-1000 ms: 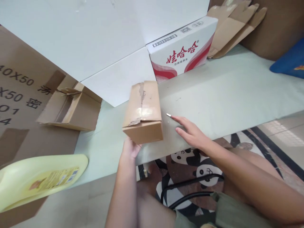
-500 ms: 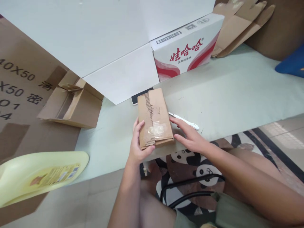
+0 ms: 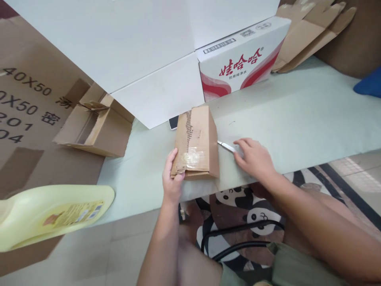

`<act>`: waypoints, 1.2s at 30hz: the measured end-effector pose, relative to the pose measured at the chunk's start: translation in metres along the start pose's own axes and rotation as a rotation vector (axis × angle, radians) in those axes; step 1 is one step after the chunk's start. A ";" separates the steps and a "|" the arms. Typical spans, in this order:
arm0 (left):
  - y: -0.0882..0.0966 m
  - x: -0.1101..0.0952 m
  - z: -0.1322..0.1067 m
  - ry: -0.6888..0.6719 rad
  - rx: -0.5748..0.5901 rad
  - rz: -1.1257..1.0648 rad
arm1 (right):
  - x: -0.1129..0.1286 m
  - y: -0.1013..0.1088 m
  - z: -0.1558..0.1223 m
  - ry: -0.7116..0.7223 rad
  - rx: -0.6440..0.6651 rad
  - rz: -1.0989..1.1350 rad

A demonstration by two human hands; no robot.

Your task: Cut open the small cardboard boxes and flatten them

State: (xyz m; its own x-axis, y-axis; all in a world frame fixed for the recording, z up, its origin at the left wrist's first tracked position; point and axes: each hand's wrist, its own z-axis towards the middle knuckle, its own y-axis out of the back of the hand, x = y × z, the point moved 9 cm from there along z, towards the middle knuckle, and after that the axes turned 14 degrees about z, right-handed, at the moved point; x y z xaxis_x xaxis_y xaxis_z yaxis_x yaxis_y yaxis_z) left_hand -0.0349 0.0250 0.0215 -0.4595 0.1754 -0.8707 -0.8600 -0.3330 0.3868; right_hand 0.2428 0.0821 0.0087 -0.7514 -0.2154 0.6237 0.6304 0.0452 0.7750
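A small brown cardboard box (image 3: 195, 139) with a torn, jagged strip and clear tape on top is on the table, turned so its right side shows. My left hand (image 3: 172, 174) grips its near left corner, thumb at the near end and fingers along the left side. Right of the box lies a slim craft knife (image 3: 226, 146) with a white handle, its blade end towards the box. Over the handle is my right hand (image 3: 254, 157), thumb and fingers apart on either side of it. The rear of the handle is hidden under that hand.
Behind the box are a dark phone-like object (image 3: 173, 122), a white panel (image 3: 160, 95) and a white-and-red carton (image 3: 244, 65). An open cardboard box (image 3: 110, 131) stands left, near a pale yellow bottle (image 3: 59, 214). A blue object (image 3: 369, 84) is far right.
My right hand has left the box's side and moved right, over the knife handle. The box has tilted or turned, showing more of its right side. My left hand still grips it.
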 end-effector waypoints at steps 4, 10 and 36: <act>-0.015 -0.019 -0.007 -0.107 0.002 0.085 | -0.033 0.003 0.005 -0.237 0.161 -0.195; -0.022 -0.037 -0.013 -0.177 -0.059 0.164 | -0.030 0.010 0.004 -0.290 0.137 -0.087; -0.030 -0.040 -0.014 -0.085 -0.052 0.168 | 0.056 0.049 -0.019 0.209 -0.005 1.181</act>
State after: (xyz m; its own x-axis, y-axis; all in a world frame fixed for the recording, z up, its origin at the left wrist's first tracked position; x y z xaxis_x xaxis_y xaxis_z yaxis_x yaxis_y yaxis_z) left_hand 0.0121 0.0145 0.0402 -0.6150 0.1902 -0.7652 -0.7578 -0.4109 0.5069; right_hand 0.2353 0.0542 0.0799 0.3377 -0.1976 0.9203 0.9102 0.3176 -0.2659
